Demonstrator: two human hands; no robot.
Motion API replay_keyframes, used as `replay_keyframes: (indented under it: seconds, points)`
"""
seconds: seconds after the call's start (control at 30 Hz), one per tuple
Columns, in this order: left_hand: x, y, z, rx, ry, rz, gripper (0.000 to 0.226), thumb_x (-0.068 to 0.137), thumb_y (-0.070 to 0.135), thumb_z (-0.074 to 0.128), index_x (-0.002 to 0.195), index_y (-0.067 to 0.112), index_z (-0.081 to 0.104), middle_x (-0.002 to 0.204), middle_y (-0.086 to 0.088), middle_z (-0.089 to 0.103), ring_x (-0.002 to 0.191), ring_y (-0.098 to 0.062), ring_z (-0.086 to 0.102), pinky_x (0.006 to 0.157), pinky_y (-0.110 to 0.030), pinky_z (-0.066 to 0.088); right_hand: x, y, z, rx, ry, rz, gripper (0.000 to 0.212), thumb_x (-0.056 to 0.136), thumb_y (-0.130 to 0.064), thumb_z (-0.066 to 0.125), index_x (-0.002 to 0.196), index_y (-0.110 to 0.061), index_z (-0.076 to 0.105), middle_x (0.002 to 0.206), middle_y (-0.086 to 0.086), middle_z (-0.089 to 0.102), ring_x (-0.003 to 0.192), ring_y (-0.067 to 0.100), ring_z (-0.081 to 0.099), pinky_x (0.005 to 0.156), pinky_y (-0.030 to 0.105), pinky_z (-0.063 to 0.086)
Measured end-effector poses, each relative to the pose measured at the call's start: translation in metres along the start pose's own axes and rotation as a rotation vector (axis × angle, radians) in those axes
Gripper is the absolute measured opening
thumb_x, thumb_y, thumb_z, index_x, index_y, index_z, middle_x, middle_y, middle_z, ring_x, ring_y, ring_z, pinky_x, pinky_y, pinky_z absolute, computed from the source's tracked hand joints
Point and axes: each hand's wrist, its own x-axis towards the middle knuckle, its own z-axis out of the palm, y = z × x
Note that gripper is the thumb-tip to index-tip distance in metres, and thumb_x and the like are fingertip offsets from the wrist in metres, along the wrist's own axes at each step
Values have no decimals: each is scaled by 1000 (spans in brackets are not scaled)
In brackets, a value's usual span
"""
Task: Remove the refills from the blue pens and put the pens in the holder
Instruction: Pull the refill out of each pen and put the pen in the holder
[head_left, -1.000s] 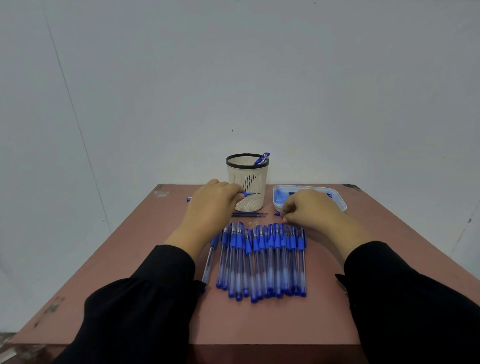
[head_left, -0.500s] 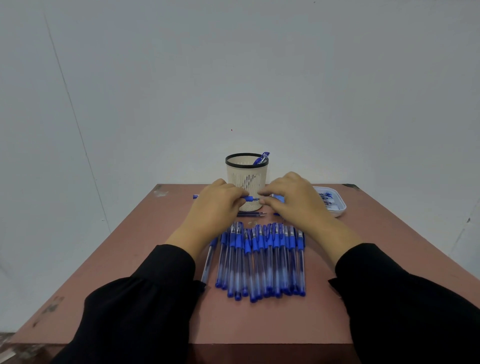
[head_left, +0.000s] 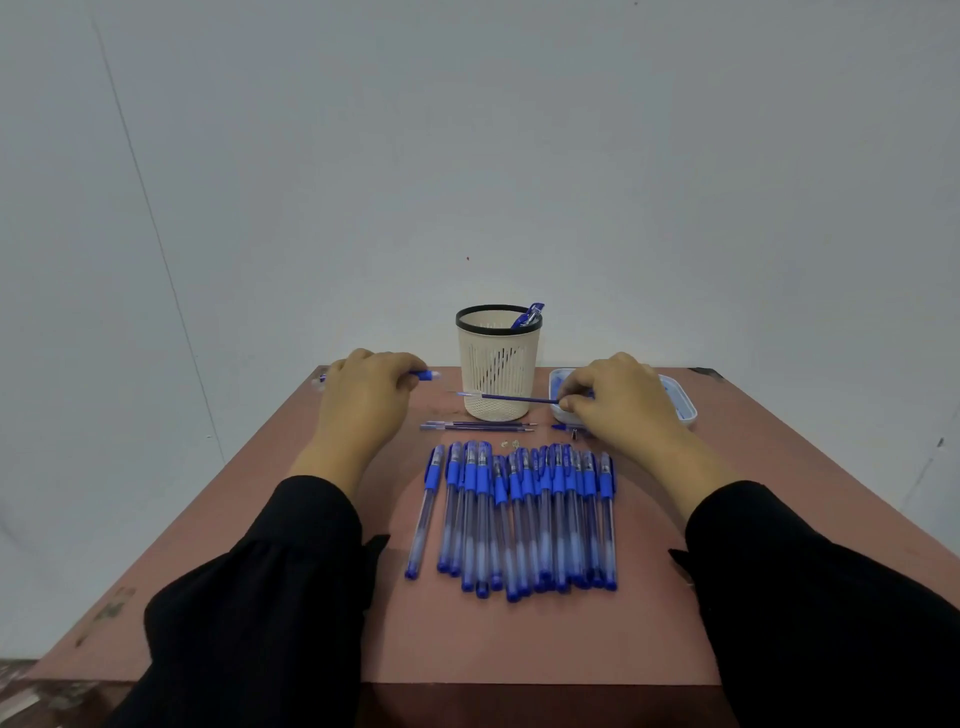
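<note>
Left hand (head_left: 363, 400) grips a blue pen barrel (head_left: 427, 374) left of the holder (head_left: 498, 364). Right hand (head_left: 618, 400) pinches a thin refill (head_left: 511, 398), stretched level across the holder's front. A row of blue pens (head_left: 524, 514) lies near on the table (head_left: 675, 597).

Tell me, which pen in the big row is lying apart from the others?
The leftmost pen. It lies tilted with a gap of bare table beside it, while the rest of the row of pens lie packed together.

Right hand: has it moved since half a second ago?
Yes. The right hand has drawn rightward away from the holder, pulling the refill out, and now covers part of the tray.
</note>
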Motion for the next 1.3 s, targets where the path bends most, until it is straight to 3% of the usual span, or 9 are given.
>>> replay_keyframes:
  seconds: [0.3,0.43,0.5,0.6,0.9,1.07,1.17,1.3]
  points:
    - [3,0,5,18,2,-1,26,99,22,43,111,24,66,101,4,69,99,-20,49,90,-35,31,19,-28,12,-48,-268,-34,15,82,-34,68,94,-31,75,97,-12,71,99,11,59,96,33,42]
    - [4,1,6,27,3,9,25,98,22,45,111,25,66,101,4,70,99,-20,50,89,-35,31,25,-31,13,-55,-333,-10,10,79,-32,72,88,-30,76,76,-14,68,91,8,62,92,32,45]
    - [4,2,7,26,-3,13,25,98,22,45,111,25,66,101,4,70,99,-20,50,89,-35,31,26,-32,13,-62,-332,-10,8,78,-31,72,85,-29,76,67,-15,63,87,7,63,88,31,47]
    - [4,4,7,36,-12,19,26,98,22,44,113,25,66,103,4,69,101,-20,49,90,-35,30,26,-32,14,-50,-326,1,7,78,-30,73,84,-28,75,68,-16,64,84,6,63,85,29,48]
    - [3,9,7,50,-27,27,26,99,23,43,114,25,65,103,4,69,102,-20,49,92,-36,31,23,-29,12,-30,-281,-8,12,76,-33,74,86,-28,75,87,-12,71,89,7,62,90,34,48]
    - [1,13,8,57,-42,48,27,99,23,43,115,25,65,105,4,68,102,-19,49,93,-36,30,24,-26,11,-1,-275,-1,12,77,-34,73,88,-29,75,87,-13,70,90,8,61,93,37,47]
    - [1,14,7,58,-52,57,27,99,24,43,115,26,64,104,5,68,103,-20,48,91,-36,30,25,-19,6,19,-242,27,12,81,-36,70,89,-28,74,85,-13,69,89,10,62,93,37,45]
    - [0,20,9,49,-70,102,26,99,26,43,114,29,64,103,6,68,101,-19,49,88,-35,30,24,0,-2,42,-166,108,12,84,-30,67,92,-26,74,98,-7,70,95,15,60,89,34,44]
